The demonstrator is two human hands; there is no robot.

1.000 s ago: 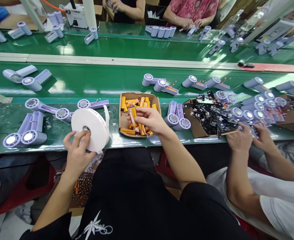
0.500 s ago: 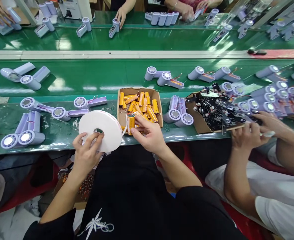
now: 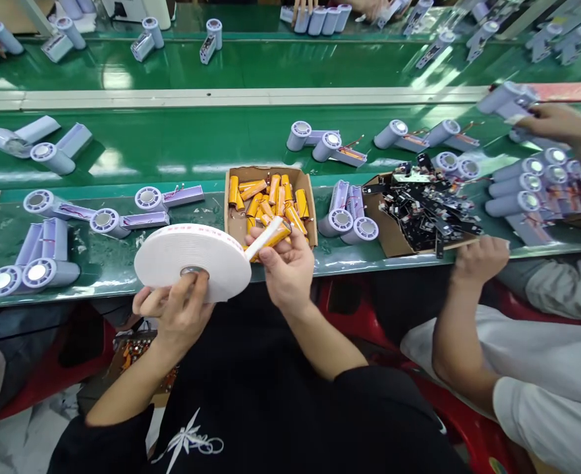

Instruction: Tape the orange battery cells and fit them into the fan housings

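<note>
My left hand gripped a roll of white tape, two fingertips hooked into its hub and its flat side tilted toward me. A white strip ran from the roll's right edge up onto an orange cylinder, lying along it. I had that cylinder pinched between the thumb and fingers of my right hand, above the near edge of a cardboard box in which more orange cylinders lay jumbled. The box sat on the green bench before me. Just to its right stood two lilac housings, then a second carton heaped with black parts. Beside that carton, at the bench edge, a co-worker's closed hand rested; farther right, another hand reached over the belt, holding a lilac housing.
</note>
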